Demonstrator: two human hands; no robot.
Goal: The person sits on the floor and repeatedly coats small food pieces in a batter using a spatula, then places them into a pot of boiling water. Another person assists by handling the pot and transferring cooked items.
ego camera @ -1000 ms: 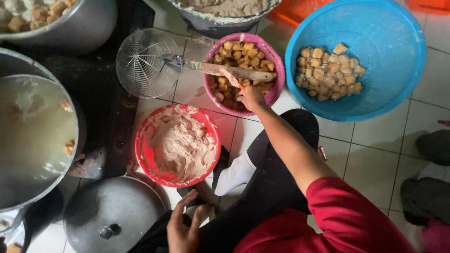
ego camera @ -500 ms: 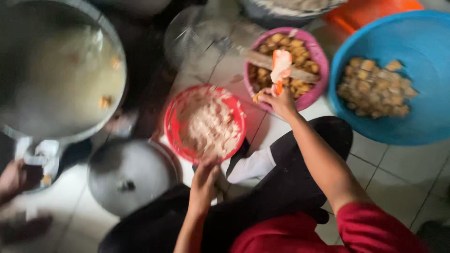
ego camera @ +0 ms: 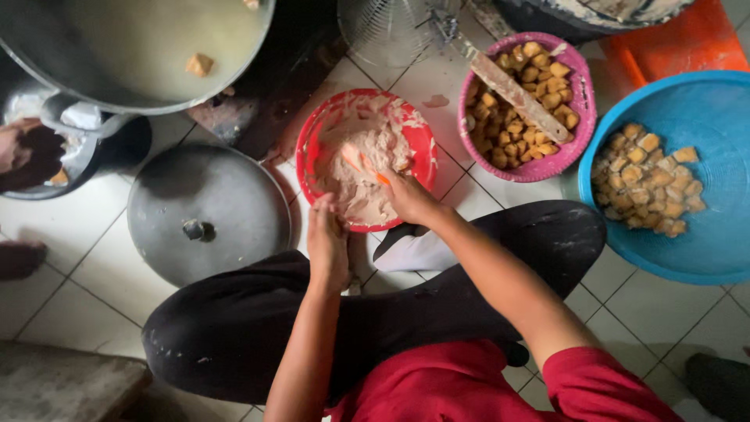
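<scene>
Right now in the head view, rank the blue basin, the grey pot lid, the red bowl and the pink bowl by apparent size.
1. blue basin, though cut off at the frame edge
2. grey pot lid
3. red bowl and pink bowl: too alike to rank

I see both forearms reach forward from a seated, cross-legged posture, bare below a red sleeve. My left hand (ego camera: 326, 238) is held palm inward, fingers curled loosely together, wrist straight. My right hand (ego camera: 408, 195) extends further forward, wrist bent slightly left, fingers closed in a grip. The two hands sit near each other, not touching.
</scene>
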